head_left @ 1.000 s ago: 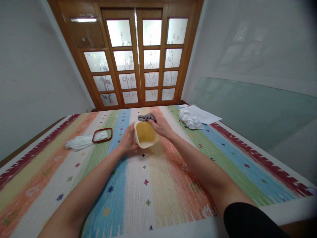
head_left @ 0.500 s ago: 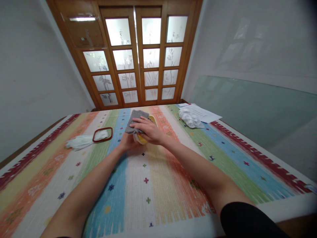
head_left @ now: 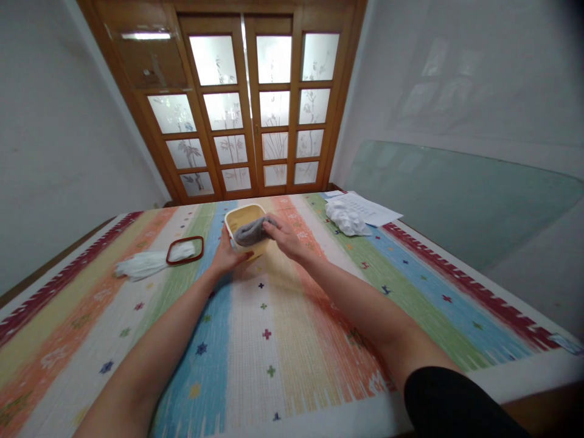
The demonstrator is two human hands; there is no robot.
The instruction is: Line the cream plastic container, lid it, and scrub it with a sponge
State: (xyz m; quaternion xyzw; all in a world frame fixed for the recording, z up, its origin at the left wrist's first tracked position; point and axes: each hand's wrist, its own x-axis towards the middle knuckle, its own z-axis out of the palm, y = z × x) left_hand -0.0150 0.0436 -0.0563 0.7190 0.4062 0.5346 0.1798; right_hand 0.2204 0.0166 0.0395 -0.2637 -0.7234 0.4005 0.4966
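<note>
My left hand (head_left: 228, 252) grips a pale yellow plastic container (head_left: 245, 213) by its near left side. The container is tilted, its opening facing me. In my right hand (head_left: 283, 234) is a grey cloth (head_left: 250, 232), bunched between the fingers and lying over the container's near rim and partly inside it. A red-brown rimmed lid (head_left: 185, 263) with a see-through middle rests to the left on the table. It lies over one end of a crumpled white plastic bag (head_left: 139, 264).
A striped, multicoloured tablecloth (head_left: 269, 353) covers the table. At the back right, a crumpled white bag (head_left: 347, 218) lies by printed paper sheets (head_left: 376, 212). A pale green glass panel (head_left: 456, 201) leans on the right wall. Wooden doors (head_left: 250, 103) stand behind.
The grey cloth was spread flat over the container under my right hand; now it is bunched at the near rim. The container's opening has come into view, and my left hand shows more on its side.
</note>
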